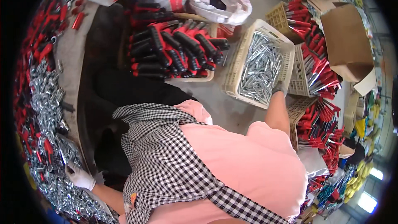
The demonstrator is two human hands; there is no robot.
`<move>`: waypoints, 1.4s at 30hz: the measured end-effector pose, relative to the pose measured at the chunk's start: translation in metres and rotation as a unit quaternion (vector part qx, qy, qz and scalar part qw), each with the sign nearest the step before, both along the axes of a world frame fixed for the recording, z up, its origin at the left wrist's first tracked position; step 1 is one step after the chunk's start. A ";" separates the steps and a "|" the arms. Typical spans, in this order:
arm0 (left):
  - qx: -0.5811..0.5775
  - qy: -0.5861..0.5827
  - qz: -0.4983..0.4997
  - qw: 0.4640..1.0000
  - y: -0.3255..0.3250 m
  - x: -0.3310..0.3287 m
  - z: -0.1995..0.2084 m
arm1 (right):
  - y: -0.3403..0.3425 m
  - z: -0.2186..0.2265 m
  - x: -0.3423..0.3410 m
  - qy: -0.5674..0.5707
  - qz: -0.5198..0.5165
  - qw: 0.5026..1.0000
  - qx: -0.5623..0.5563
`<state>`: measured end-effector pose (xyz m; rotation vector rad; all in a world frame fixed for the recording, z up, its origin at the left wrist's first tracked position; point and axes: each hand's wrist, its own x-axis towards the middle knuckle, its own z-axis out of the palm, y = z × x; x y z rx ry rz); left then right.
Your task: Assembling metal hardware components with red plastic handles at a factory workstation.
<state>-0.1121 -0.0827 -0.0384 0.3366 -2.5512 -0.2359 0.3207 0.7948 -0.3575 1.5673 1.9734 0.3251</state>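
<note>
Your shirt [253,166] separates left hand [78,176], at fittings [43,103], from right hand [280,87], at a crate [238,68] likely sited for reach; grips indeterminable.

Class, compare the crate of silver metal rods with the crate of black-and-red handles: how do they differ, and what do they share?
The rod crate holds thin silver rods; the handle crate holds thick black-and-red handles. The rods lie mostly below their crate's rim; the handles heap above theirs. The right hand is at the rod crate's corner; neither hand is at the handle crate. Both have pale rims and many similar pieces.
</note>
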 end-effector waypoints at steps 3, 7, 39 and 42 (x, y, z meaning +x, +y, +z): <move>-0.002 0.009 -0.012 1.000 -0.026 0.002 0.008 | -0.047 -0.002 -0.048 0.123 -0.182 0.965 -0.142; -0.023 -0.020 0.019 0.999 -0.054 -0.013 -0.004 | -0.052 -0.006 -0.091 0.369 -0.246 0.893 -0.072; -0.118 -0.177 0.160 0.964 -0.078 -0.029 -0.004 | 0.077 -0.011 -0.240 0.197 -0.196 0.947 -0.157; -0.094 -0.174 0.151 0.968 -0.085 -0.031 -0.001 | 0.074 -0.020 -0.233 0.222 -0.164 0.951 -0.143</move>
